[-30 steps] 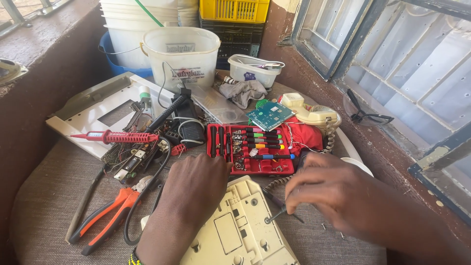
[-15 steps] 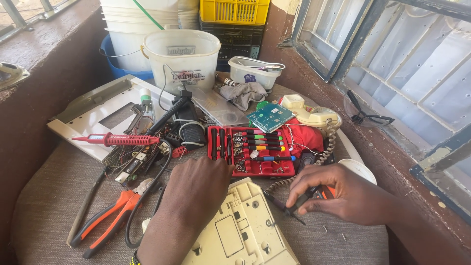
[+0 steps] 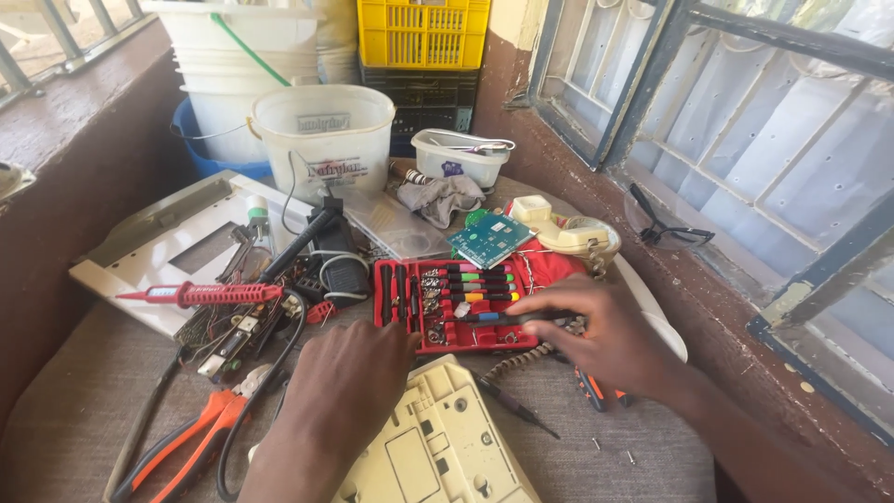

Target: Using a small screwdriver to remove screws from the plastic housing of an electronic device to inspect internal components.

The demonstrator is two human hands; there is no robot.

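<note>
My left hand (image 3: 346, 384) lies palm down on the top edge of a cream phone housing (image 3: 438, 447), fingers curled over its rim. My right hand (image 3: 601, 337) reaches left over a red screwdriver kit (image 3: 400, 303) with several colour-handled drivers, its fingertips pinching a dark-handled screwdriver (image 3: 494, 318) in the lower row. A thin dark screwdriver (image 3: 518, 407) lies loose on the grey table between the housing and my right wrist. An orange and black tool (image 3: 590, 389) shows partly under that wrist.
A red tester pen (image 3: 205, 295), orange pliers (image 3: 191, 445) and tangled cables lie at left on a white panel (image 3: 154, 242). Behind the kit are a green circuit board (image 3: 489, 238), a cream handset (image 3: 570, 233), a white bucket (image 3: 326, 135) and a yellow crate (image 3: 424, 33). Glasses (image 3: 666, 228) rest on the window sill.
My right hand has let go of the thin screwdriver, which now lies on the table, and has moved up and left to the red kit. My left hand stays on the housing.
</note>
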